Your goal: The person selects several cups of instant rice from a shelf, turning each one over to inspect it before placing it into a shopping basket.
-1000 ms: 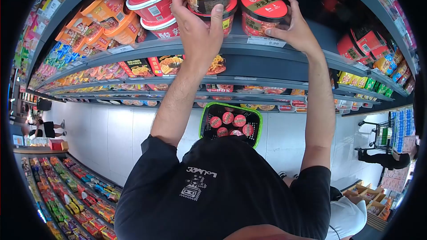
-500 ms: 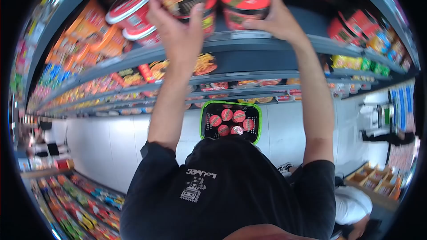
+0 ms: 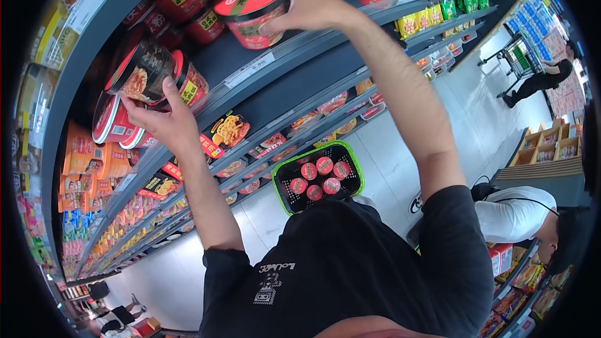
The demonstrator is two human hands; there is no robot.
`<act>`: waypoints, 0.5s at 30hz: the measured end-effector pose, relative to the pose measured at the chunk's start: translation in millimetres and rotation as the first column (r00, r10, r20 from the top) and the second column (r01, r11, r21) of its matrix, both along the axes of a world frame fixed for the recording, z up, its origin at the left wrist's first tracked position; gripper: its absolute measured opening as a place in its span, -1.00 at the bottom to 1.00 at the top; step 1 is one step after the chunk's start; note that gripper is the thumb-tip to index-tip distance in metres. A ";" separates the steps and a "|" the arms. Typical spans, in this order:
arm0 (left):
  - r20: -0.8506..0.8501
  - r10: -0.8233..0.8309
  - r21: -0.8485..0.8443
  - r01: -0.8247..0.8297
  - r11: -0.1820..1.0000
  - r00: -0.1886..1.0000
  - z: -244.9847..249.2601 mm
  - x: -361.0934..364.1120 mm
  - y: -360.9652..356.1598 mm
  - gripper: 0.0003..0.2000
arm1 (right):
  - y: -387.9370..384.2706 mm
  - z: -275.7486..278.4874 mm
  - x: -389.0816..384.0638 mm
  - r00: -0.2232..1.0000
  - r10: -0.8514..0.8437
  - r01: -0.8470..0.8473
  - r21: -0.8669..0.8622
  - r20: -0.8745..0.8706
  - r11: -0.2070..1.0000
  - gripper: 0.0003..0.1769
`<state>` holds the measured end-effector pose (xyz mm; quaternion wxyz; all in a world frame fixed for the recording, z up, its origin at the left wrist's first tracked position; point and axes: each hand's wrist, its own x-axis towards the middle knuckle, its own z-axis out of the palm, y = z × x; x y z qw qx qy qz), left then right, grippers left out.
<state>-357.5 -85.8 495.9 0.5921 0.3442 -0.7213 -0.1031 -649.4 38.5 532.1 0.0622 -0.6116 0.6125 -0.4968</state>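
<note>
My left hand is on the left side of the shelf, thumb and fingers around the lower part of a tilted black noodle bowl with noodles pictured on its side. That bowl rests above red-and-white tubs and beside a red noodle cup with a yellow label. Farther right, my right hand grips a red-lidded noodle cup from its right side, thumb low and fingers over the lid's far edge. This cup stands at or just over the shelf, near a price tag.
A black shopping basket with a green rim stands on the floor below, holding several red-lidded cups. Orange packs fill the shelf's left. A person in a white top is close on my right; another pushes a cart farther off.
The view has turned, so the shelf now slants. My left hand has carried the black bowl left, away from the red-lidded cup. My right hand keeps its hold on that cup.
</note>
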 end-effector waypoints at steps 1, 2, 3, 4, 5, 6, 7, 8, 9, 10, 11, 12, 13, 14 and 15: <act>0.001 0.004 0.017 -0.004 1.000 1.000 1.8 0.2 2.1 -0.11 | 8.3 8.8 -11.3 1.000 0.025 -0.025 0.064 -0.003 0.998 0.14; 0.001 0.012 0.034 -0.012 0.999 1.000 2.5 0.0 3.4 -0.11 | 19.4 19.4 -23.9 0.999 0.053 -0.052 0.129 -0.005 0.990 0.06; -0.003 0.011 0.034 -0.011 0.999 1.000 1.4 -0.4 2.7 -0.11 | 34.8 34.6 -26.2 0.976 0.096 -0.145 0.254 0.196 0.956 0.08; -0.004 0.013 0.035 -0.013 0.999 1.000 1.6 -1.5 3.0 -0.11 | 48.8 46.1 -29.1 0.956 0.128 -0.211 0.315 0.263 0.926 0.06; -0.013 0.006 0.027 -0.005 1.000 1.000 2.3 -2.5 3.5 -0.11 | 42.7 32.4 -51.5 0.990 0.106 -0.131 0.329 0.094 0.935 0.06; -0.021 0.002 0.019 -0.001 1.000 1.000 2.5 -2.3 4.2 -0.11 | 34.1 19.0 -71.2 0.994 0.085 -0.055 0.328 -0.076 0.943 0.06; -0.020 0.013 0.021 -0.012 1.000 1.000 2.3 -1.3 4.6 -0.11 | 36.9 20.2 -72.4 0.993 0.096 -0.066 0.330 -0.075 0.942 0.06; -0.002 0.032 0.011 -0.032 0.999 0.999 2.2 -1.6 4.9 -0.10 | 40.0 22.8 -74.9 0.959 0.050 0.041 0.314 -0.277 0.949 0.06; 0.015 0.050 0.001 -0.050 0.999 0.999 2.0 -2.3 4.8 -0.10 | 40.9 28.0 -74.3 0.883 0.002 0.143 0.274 -0.468 0.951 0.06; 0.016 0.058 0.003 -0.058 0.998 0.998 1.5 -2.7 4.4 -0.10 | 39.6 37.1 -67.0 0.884 0.010 0.135 0.276 -0.468 0.952 0.06; 0.006 0.040 0.008 -0.040 0.999 0.999 1.2 -3.0 4.1 -0.10 | 37.4 46.1 -58.7 0.901 -0.014 0.163 0.308 -0.433 0.937 0.06; -0.002 0.021 0.012 -0.021 1.000 1.000 1.1 -2.2 4.0 -0.09 | 33.9 51.0 -51.6 0.916 -0.041 0.189 0.340 -0.398 0.921 0.06; 0.002 0.024 0.012 -0.024 1.000 1.000 1.0 -0.9 4.1 -0.09 | 27.6 51.3 -51.1 0.910 -0.014 0.163 0.325 -0.415 0.931 0.01; 0.005 0.036 0.012 -0.036 0.999 0.999 1.0 -0.7 4.0 -0.10 | 19.5 52.3 -55.9 0.911 -0.014 0.162 0.325 -0.413 0.932 0.01; 0.007 0.045 0.013 -0.045 0.999 0.999 0.7 -1.2 4.1 -0.10 | 13.1 58.2 -56.3 0.889 0.026 0.169 0.381 -0.457 0.909 -0.01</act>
